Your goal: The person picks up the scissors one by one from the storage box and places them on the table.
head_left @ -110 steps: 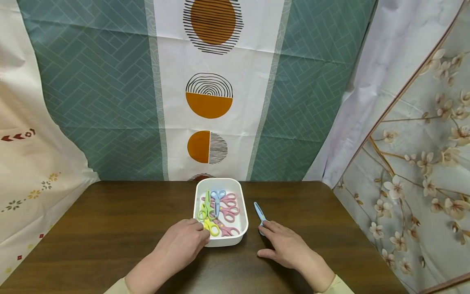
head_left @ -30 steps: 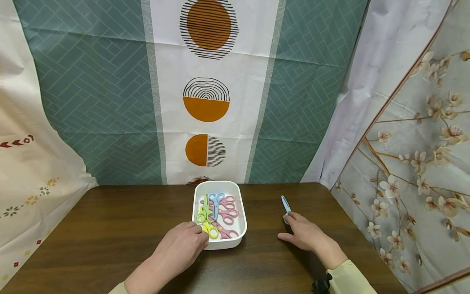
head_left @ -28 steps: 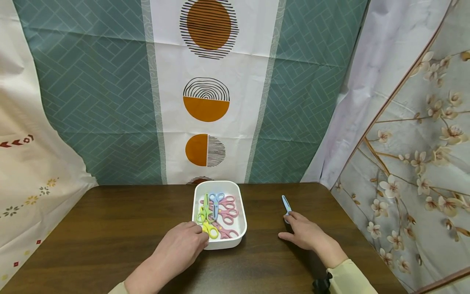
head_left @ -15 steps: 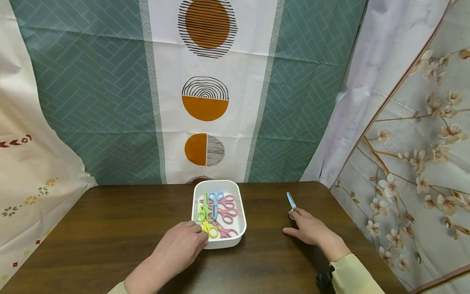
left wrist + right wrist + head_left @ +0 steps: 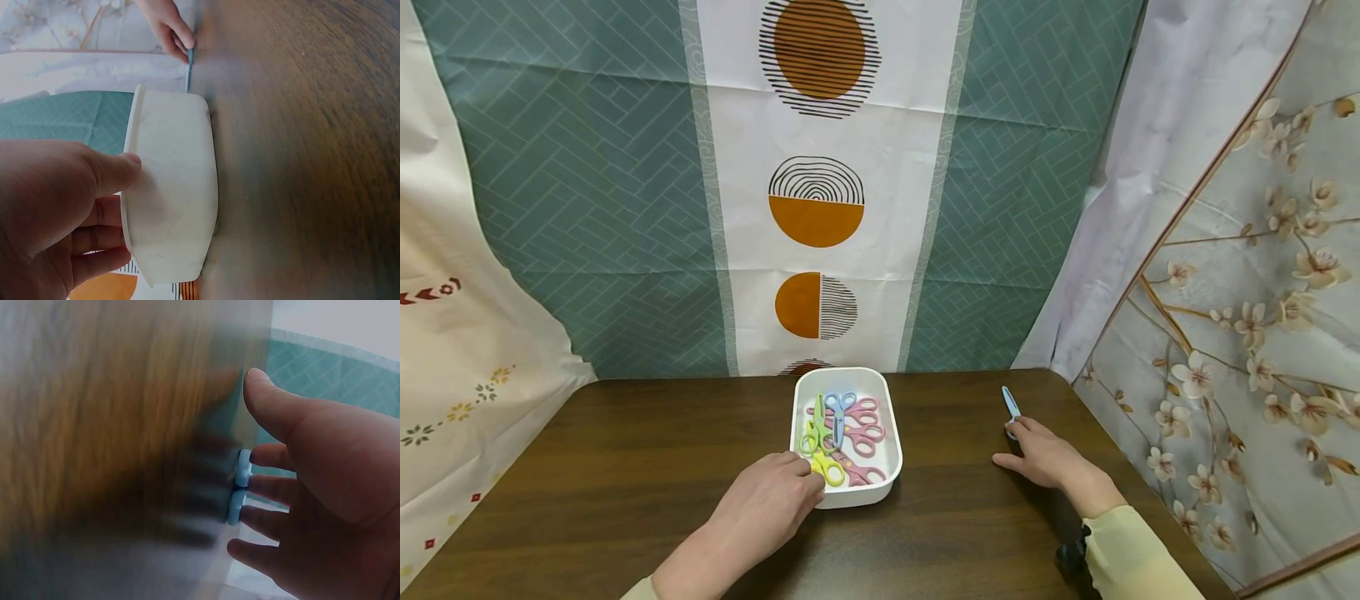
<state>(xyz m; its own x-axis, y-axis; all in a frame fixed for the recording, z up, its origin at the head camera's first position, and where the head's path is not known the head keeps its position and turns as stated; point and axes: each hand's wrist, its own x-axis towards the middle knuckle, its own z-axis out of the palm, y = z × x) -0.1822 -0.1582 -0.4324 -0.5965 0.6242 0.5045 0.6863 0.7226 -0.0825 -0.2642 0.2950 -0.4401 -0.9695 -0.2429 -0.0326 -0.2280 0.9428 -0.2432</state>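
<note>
My left hand point(image 5: 771, 500) grips the near left rim of a white plastic box point(image 5: 859, 497), thumb on the outer wall and fingers over the edge. Inside the box lie green scissors point(image 5: 821, 421), yellow scissors point(image 5: 831, 473), blue scissors point(image 5: 838, 417) and several pink scissors point(image 5: 867, 435), partly overlapping. On the table to the right, another pair of blue scissors point(image 5: 1011, 400) points away from me. My right hand point(image 5: 1048, 458) rests its fingertips on their handles; in the right wrist view straight fingers touch the blue loops point(image 5: 242, 469) and the thumb stays apart.
The dark wooden table point(image 5: 647, 467) reaches back to a green and white patterned curtain point(image 5: 820, 250). A flowered cloth point(image 5: 1217, 400) hangs along the right side, and a cream cloth point(image 5: 467, 333) along the left.
My right hand has moved the blue scissors across the table, to the right and slightly away, from beside the box towards the right back corner. The left hand and box have stayed in place.
</note>
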